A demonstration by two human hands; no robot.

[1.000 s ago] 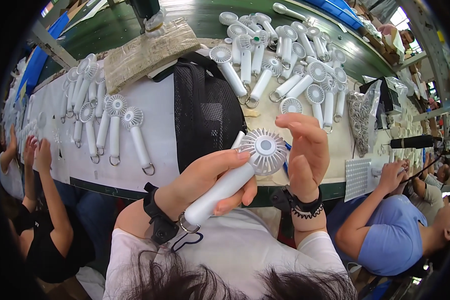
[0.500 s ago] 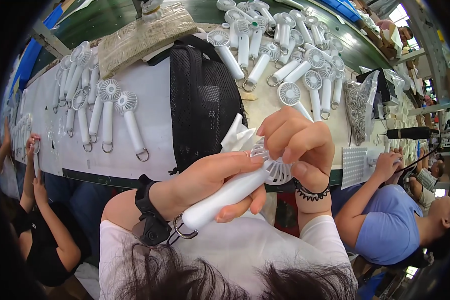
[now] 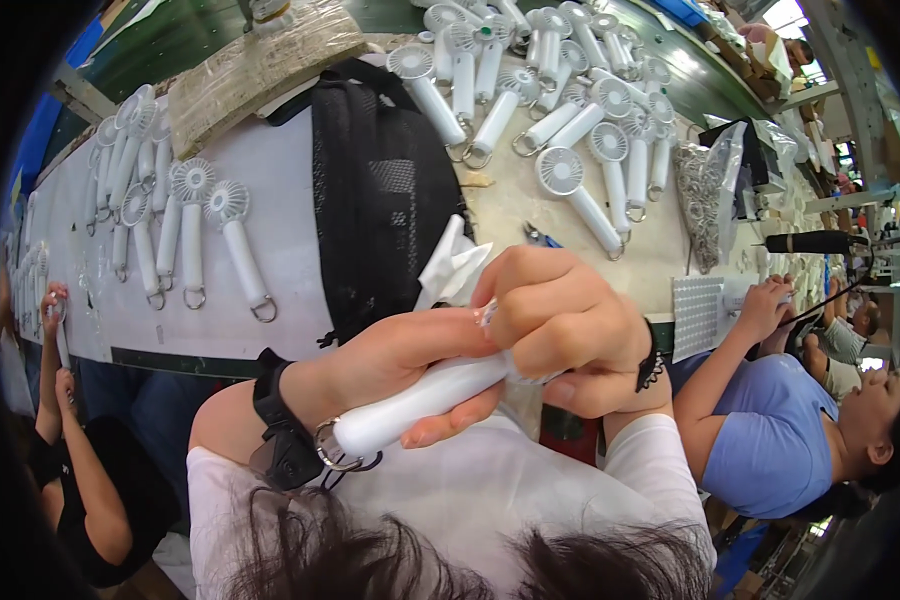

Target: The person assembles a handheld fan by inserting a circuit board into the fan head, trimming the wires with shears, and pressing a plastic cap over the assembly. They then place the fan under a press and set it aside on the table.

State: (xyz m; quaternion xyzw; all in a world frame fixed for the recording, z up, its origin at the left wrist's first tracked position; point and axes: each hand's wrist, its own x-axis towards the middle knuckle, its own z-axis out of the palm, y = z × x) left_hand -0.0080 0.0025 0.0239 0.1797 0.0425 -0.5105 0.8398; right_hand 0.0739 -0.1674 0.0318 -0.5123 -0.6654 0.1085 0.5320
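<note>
A white handheld fan (image 3: 420, 398) lies slantwise across my body, its handle end low and to the left. My left hand (image 3: 395, 350) is closed around the handle, thumb along the top and fingers beneath. A metal ring (image 3: 332, 452) hangs from the handle's end. My right hand (image 3: 575, 325) is curled over the fan's head, fingers bent and thumb underneath, so most of the grille is hidden. Whether a small part sits between its fingertips I cannot make out. Just beyond the hands stands a crumpled white tissue (image 3: 450, 265).
A black mesh backpack (image 3: 385, 195) lies mid-table. Handheld fans are grouped left (image 3: 192, 245) and far right (image 3: 610, 145). Blue-handled pliers (image 3: 540, 237) lie behind my right hand. A clear bag of metal rings (image 3: 708, 195) is at right. People work on both sides.
My right hand has turned and closed over the fan's head, hiding the grille that showed before. The left hand keeps its grip. The whole view has shifted slightly.
</note>
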